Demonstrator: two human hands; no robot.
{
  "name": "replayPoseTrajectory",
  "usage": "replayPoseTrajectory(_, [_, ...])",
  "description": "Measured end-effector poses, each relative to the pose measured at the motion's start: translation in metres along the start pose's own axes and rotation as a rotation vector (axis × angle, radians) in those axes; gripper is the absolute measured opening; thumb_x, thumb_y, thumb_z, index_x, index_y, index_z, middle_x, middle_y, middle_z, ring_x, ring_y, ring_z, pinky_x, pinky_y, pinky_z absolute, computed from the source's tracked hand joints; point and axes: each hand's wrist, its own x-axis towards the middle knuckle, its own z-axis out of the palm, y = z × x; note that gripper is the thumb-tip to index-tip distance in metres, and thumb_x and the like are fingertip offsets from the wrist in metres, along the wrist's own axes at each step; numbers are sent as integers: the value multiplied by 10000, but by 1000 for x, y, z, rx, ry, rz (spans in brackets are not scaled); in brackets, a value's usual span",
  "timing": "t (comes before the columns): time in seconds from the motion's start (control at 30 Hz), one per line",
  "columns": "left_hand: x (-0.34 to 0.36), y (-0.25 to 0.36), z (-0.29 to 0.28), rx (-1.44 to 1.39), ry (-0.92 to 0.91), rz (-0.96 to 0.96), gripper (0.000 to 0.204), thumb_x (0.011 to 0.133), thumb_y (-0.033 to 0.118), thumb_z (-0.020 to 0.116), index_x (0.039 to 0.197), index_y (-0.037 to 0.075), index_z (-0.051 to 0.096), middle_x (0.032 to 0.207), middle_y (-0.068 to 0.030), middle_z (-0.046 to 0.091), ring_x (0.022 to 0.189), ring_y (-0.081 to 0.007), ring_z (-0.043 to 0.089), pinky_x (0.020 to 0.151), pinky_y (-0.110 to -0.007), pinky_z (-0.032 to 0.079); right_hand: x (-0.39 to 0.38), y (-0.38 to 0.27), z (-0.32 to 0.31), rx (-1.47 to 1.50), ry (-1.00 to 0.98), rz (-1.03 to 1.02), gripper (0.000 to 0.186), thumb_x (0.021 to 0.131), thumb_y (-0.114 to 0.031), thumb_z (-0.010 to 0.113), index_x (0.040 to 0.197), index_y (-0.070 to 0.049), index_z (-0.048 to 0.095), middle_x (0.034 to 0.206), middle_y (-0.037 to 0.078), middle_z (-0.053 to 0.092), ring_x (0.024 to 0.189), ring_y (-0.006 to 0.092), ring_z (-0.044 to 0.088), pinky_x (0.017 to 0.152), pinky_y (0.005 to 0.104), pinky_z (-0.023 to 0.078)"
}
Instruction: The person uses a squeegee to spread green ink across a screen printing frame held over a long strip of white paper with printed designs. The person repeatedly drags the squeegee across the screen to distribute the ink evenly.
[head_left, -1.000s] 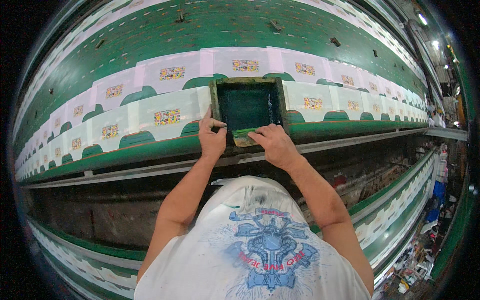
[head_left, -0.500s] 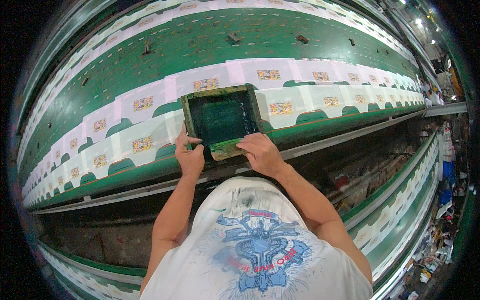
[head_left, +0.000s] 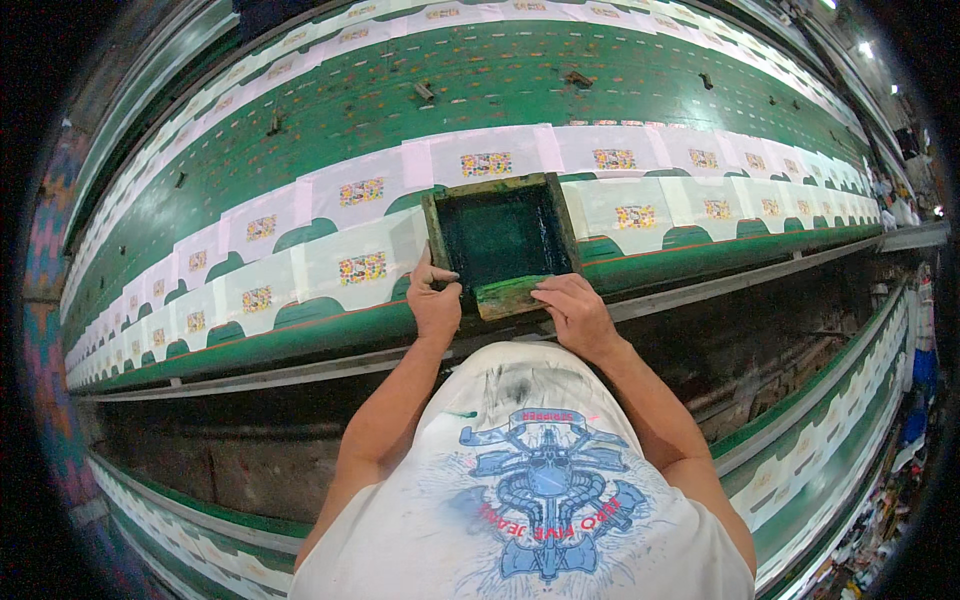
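One green-stained wooden block (head_left: 515, 298) sits at the near side of the dark square frame (head_left: 490, 187), long axis crosswise, right end angled slightly away from us. Our right hand (head_left: 575, 312) pinches that end, seemingly to steady it; our left hand (head_left: 435, 303) touches the frame's near-left corner, perhaps bracing, grip unclear. Printed white cloths (head_left: 385, 245) flank the frame on the green table (head_left: 350, 110).

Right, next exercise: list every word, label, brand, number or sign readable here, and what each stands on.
White shirt, below the blue motif: red arched lettering, legible, but I won't copy its wording.
White shirt, above the motif: small red lettering on a blue banner, also not copied.
Colourful printed patch on white fabric: too small to read.
Wooden frame: no lettering visible.
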Motion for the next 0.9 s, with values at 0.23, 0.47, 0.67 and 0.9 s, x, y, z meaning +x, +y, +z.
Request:
replayPoseTrajectory(0.23, [-3,-22,13,-27,57,37,441,769,-113,739,1196,-20,798,1502,-178,715,1091,-185,693,1068,-358,512,-3,19,-20,80,-19,-59,300,889,63,775,1177,-12,816,1176,158,797,1152,378,738,1028,482,612])
replayPoseTrajectory(0.47, [-2,-11,6,-148,-5,-91,166,772,-131,752,824,16,695,1793,-260,444,1251,-239,721,1038,-399,540,-4,25,-21,132,-1,-104,283,896,57,779,1170,-1,819,1169,159,799,1137,373,746,1011,477,621])
replayPoseTrajectory(0.67, [-2,-1,7,-104,-23,-149,146,796,-109,762,814,11,681,1789,-278,440,1622,-363,481,1239,-444,420,7,18,-21,45,-9,-128,333,868,36,712,1184,-13,805,1174,153,785,1130,362,730,1021,489,590])
replayPoseTrajectory(0.9, [0,-22,5,-27,-37,-20,107,889,-37,770,985,3,793,1772,-285,462,1640,-385,465,1305,-475,385,42,-4,-15,-319,-382,-138,252,859,-72,741,1104,-58,797,1088,142,758,1103,357,731,999,492,580])
